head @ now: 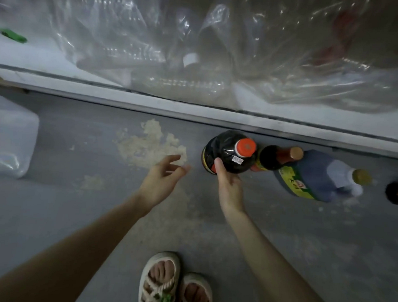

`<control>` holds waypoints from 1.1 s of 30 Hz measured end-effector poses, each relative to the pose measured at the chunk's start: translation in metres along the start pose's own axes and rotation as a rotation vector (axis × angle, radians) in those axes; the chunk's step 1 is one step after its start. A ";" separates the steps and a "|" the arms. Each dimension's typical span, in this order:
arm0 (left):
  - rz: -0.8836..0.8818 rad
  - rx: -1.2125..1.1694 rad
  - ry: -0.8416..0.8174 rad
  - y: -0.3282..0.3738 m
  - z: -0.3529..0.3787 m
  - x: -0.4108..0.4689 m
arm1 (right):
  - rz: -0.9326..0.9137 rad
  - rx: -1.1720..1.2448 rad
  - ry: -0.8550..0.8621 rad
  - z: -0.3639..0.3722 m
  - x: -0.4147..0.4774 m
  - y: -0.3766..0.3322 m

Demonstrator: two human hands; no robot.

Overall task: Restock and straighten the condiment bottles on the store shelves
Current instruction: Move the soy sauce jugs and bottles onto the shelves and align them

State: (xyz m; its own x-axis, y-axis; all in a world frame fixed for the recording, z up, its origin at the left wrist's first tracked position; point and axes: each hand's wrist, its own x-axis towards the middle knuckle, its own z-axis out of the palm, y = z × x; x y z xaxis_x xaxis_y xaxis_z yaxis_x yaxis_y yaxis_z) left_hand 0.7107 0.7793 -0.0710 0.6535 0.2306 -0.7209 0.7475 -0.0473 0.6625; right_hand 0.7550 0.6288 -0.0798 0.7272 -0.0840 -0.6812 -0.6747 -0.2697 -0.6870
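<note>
A big dark bottle with an orange cap (227, 154) stands on the grey floor just below the shelf edge. My right hand (228, 185) wraps its near side, thumb on the shoulder. To its right stand a slimmer dark bottle with a tan cap (276, 157), a large pale bottle with a yellow-green label and gold cap (319, 175), and a dark bottle cut off by the frame (396, 192). My left hand (163, 179) hovers open to the left of the orange-capped bottle, fingers spread, touching nothing.
The white bottom shelf (150, 99) runs across the view, loaded with clear plastic wrap and bottles (174, 66). A white jug (11, 142) sits on the floor at far left. Pale stains mark the floor (148, 144). My sandalled feet (175, 283) are at the bottom.
</note>
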 end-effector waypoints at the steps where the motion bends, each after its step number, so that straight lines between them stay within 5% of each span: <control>1: 0.000 -0.004 0.000 -0.003 0.000 0.005 | -0.009 0.017 0.011 0.005 0.004 0.003; 12: 0.017 -0.033 -0.033 -0.003 -0.002 0.001 | -0.011 0.157 0.078 0.004 0.008 -0.002; 24: 0.042 -0.074 -0.058 0.045 -0.019 -0.102 | -0.031 0.019 -0.130 -0.033 -0.096 -0.048; 33: 0.230 -0.193 -0.103 0.192 -0.058 -0.271 | -0.200 -0.041 -0.315 -0.122 -0.257 -0.238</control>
State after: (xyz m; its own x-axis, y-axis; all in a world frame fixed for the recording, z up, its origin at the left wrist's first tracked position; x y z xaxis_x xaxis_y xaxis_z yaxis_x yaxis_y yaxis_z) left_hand 0.6702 0.7645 0.2638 0.8185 0.1353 -0.5583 0.5493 0.1006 0.8296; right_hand 0.7437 0.5978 0.2894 0.7655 0.2716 -0.5833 -0.5130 -0.2897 -0.8080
